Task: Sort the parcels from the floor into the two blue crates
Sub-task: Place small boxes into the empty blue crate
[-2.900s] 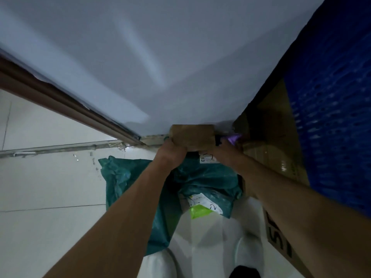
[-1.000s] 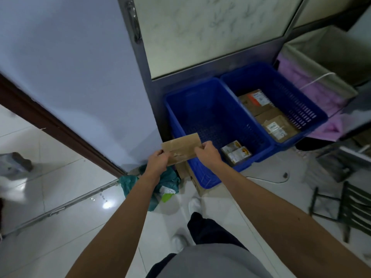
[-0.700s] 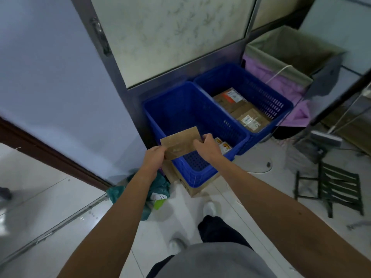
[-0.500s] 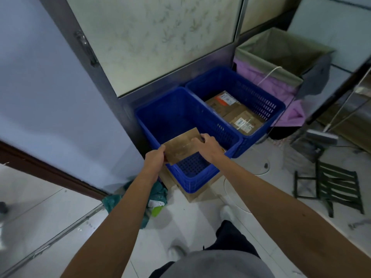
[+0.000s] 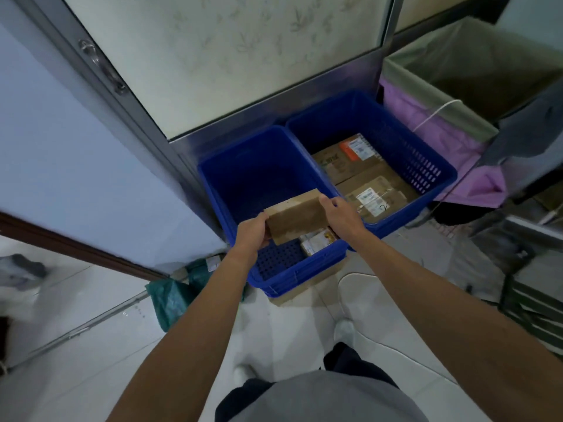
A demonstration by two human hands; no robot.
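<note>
I hold a plain brown cardboard parcel with both hands, over the near part of the left blue crate. My left hand grips its left end and my right hand grips its right end. Under the parcel, a small labelled box lies on the crate's perforated floor. The right blue crate holds two brown boxes with labels. A green plastic mailer bag lies on the floor left of the crates, against the wall.
A frosted glass door with a metal frame stands behind the crates. A lined bin with purple plastic is at the right. Flat cardboard lies under the left crate. A white cable runs across the tiled floor near my shoes.
I have stood up from the green bag with the brown parcel and carried it forward and down over the left crate. The view swung from the wall to the two crates.
</note>
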